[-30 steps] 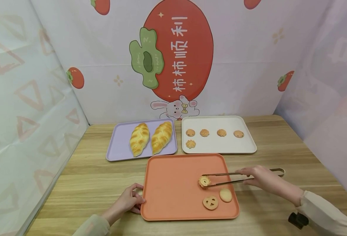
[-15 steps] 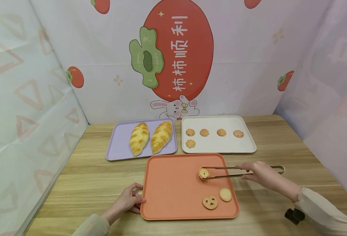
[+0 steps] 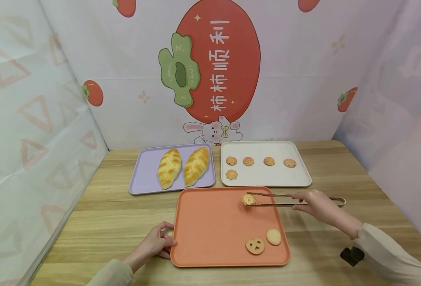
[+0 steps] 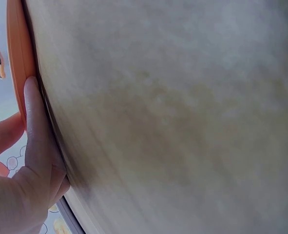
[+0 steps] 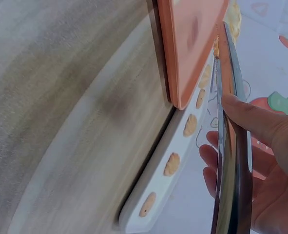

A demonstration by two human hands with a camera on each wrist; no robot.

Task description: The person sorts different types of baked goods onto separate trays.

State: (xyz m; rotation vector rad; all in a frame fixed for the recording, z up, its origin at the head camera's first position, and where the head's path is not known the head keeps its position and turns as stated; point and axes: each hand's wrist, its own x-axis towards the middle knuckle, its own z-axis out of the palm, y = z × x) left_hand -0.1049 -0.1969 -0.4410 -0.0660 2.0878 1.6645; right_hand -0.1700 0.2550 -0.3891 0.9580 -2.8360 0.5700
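Observation:
In the head view my right hand (image 3: 315, 205) holds metal tongs (image 3: 278, 205), whose tips grip a round ridged cookie (image 3: 248, 199) with a pale centre. The right wrist view has this cookie above the orange tray (image 3: 210, 226), its shadow on the tray floor. Two more cookies lie at the tray's near right: a pretzel-like cookie (image 3: 255, 246) with holes and a plain oval cookie (image 3: 274, 237). My left hand (image 3: 156, 241) holds the tray's left rim; in the left wrist view the thumb and a finger (image 4: 34, 112) touch its edge.
Behind the orange tray stands a white tray (image 3: 267, 178) bearing several small cookies. To its left a purple tray (image 3: 142, 178) carries two braided breads (image 3: 169, 169). All are on a wooden table (image 3: 117, 214), with printed cloth (image 3: 285, 99) hanging behind.
My right hand has moved the tongs and the gripped cookie away from me, toward the far side of the orange tray. My left hand has stayed at the tray's rim.

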